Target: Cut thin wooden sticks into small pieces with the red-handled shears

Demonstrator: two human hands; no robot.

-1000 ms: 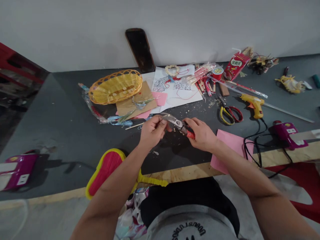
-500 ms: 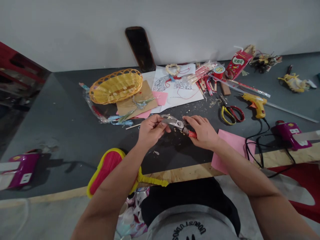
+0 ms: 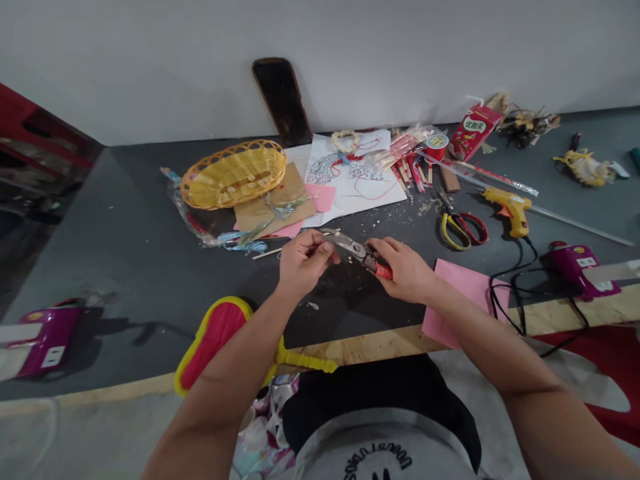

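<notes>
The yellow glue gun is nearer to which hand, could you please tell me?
Right. The right hand, holding red-handled pruning shears, is left of the yellow glue gun; the left hand, at the blades, is farther left.

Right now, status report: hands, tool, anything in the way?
Right hand gripping red-handled cutters. Left hand at the blades, grip partly hidden. Scraps on the table, none blocking.

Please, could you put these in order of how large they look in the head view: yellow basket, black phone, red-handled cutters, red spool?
1. Yellow basket
2. Black phone
3. Red-handled cutters, handles partly hidden by the right hand
4. Red spool
</notes>
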